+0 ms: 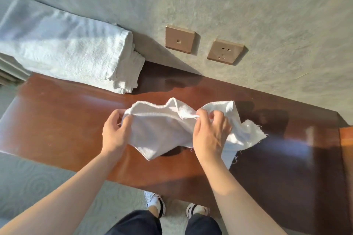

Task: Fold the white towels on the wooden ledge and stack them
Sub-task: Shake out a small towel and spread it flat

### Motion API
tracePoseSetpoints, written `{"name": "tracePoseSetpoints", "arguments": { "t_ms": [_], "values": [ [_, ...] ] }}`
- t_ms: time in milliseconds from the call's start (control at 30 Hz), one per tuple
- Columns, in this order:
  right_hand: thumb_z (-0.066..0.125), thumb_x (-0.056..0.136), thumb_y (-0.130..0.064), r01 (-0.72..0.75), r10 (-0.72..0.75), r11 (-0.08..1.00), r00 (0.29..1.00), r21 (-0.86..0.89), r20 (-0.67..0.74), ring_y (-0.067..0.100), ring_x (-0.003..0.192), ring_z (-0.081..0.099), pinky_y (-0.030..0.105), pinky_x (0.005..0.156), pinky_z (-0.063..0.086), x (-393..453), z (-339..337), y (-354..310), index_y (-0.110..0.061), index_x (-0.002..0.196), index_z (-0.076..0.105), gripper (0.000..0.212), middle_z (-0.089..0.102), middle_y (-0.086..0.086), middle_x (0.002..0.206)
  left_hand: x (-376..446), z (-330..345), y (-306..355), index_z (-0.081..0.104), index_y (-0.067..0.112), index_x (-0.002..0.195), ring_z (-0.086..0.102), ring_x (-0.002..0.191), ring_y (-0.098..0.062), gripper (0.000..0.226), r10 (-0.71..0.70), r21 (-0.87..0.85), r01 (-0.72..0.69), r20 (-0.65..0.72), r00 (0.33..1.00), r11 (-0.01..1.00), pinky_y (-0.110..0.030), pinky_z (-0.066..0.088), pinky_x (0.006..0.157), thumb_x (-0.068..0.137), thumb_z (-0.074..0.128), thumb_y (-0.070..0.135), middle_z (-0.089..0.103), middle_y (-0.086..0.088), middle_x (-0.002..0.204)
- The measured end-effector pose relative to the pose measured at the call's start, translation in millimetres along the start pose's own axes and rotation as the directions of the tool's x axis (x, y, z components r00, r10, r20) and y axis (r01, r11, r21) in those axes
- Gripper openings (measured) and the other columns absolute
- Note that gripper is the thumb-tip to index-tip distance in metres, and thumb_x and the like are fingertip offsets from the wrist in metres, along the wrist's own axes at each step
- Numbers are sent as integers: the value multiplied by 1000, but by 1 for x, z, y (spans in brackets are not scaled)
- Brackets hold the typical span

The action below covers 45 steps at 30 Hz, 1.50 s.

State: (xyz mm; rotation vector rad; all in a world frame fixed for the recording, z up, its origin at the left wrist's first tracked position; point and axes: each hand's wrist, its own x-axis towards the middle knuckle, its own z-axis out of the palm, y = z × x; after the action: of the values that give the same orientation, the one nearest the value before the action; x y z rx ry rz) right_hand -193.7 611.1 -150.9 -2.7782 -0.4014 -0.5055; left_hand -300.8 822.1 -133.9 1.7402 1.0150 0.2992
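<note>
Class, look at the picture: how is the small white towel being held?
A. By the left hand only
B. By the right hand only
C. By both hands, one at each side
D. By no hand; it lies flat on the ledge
C: the left hand and the right hand each grip the small white towel, which is crumpled above the wooden ledge.

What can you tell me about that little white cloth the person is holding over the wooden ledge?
The small white towel looks like thin terry cloth, crumpled and only partly opened, with a hemmed upper edge and frayed threads at its right corner. The left hand pinches its left edge and the right hand grips its middle, so the right part droops loose. It hangs just over the brown wooden ledge; whether its lowest corner touches the wood cannot be told.
</note>
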Motion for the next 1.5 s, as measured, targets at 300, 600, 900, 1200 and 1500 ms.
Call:
{"name": "tracePoseSetpoints", "arguments": {
  "t_ms": [300,600,900,1200,1500],
  "values": [
    [46,103,-11,-104,-51,892,943,439,328,34,101,68,38,78,51,92,31,-95,-18,129,58,30,73,7,111,40,-45,-58,68,30,92,61,72,-25,18,-160,102,178,-162,974,979,-45,53,71,95,59,45,64,9,74],
    [59,89,-3,112,-175,983,828,148,533,35,130,51,49,107,39,14,69,-95,-15,140,51,53,54,12,141,19,-33,-84,53,18,139,43,133,-30,46,244,707,-301,184,952,640,-48,42,107,101,45,41,50,-6,146],
    [65,83,0,-210,187,977,934,43,304,39,122,51,53,105,43,-43,74,-51,-15,132,51,53,51,18,139,40,56,-77,13,43,159,-15,155,-21,71,149,595,-667,686,712,448,-42,-3,126,94,23,70,-7,2,170],
    [26,104,-48,-175,191,981,871,-78,453,25,155,14,56,123,17,-79,61,46,-10,157,29,65,22,12,166,-25,97,-78,-11,41,159,-27,151,-29,72,174,573,-709,714,678,410,-50,-9,124,98,14,72,-24,-3,166],
    [20,102,-51,-196,289,951,840,-239,460,32,156,7,59,124,11,-78,-2,161,-11,154,27,66,13,18,167,-69,159,-64,55,27,136,39,137,-33,47,332,542,-755,682,652,369,-48,30,105,97,37,48,46,-7,149]
  ]
}}
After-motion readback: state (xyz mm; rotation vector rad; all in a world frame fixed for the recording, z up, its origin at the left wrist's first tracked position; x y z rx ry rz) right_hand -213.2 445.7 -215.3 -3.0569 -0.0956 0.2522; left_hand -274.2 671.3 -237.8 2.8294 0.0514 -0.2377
